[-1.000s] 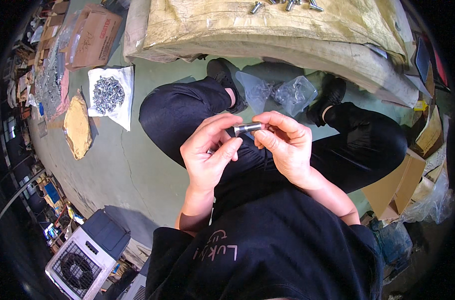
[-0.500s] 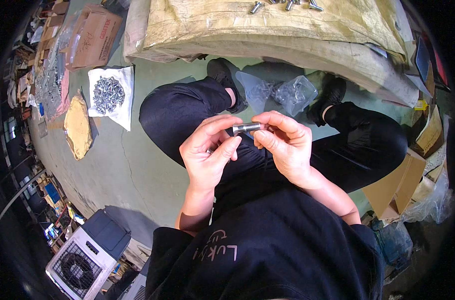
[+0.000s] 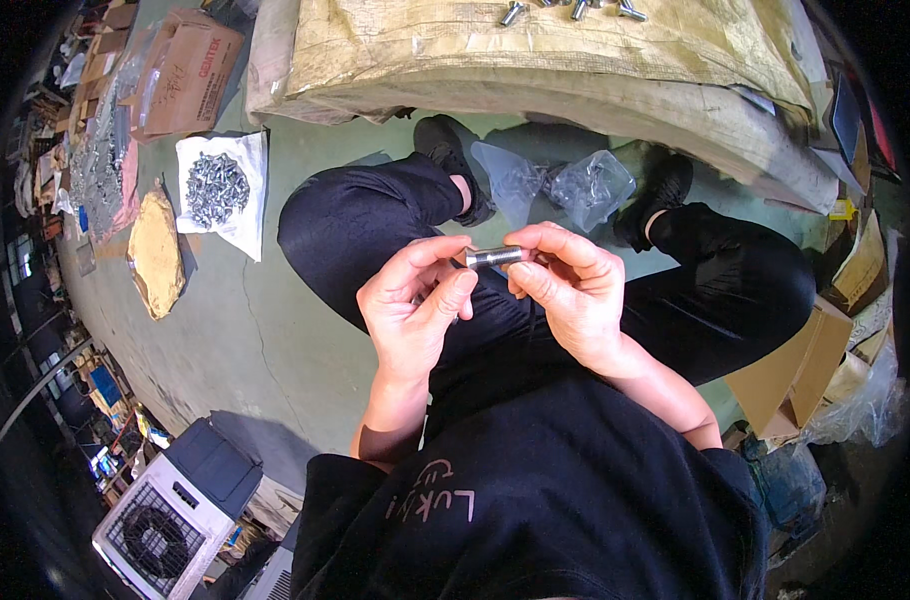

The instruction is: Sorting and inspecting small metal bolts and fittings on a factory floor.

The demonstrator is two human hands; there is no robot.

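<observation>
A shiny metal bolt (image 3: 494,258) lies level between my two hands, above my lap. My left hand (image 3: 405,310) pinches its wider head end between thumb and fingers. Something small and metallic shows partly inside the curled fingers of that hand, too hidden to name. My right hand (image 3: 582,300) grips the threaded end with thumb and forefinger, the other fingers curled. Beyond the hands, between my feet, clear plastic bags (image 3: 590,190) with metal parts inside rest on the floor.
Ahead stands a surface draped in a yellowish woven sheet (image 3: 535,55), with several bolts (image 3: 580,10) at its far edge. To the left are a white sheet of small metal parts (image 3: 218,190), a yellowish slab (image 3: 155,255), a cardboard box (image 3: 185,75) and an air cooler (image 3: 160,530). Open cardboard (image 3: 790,370) lies right.
My left fingertips have shifted slightly left along with the bolt's head. The right hand stays almost in place, still on the threaded end.
</observation>
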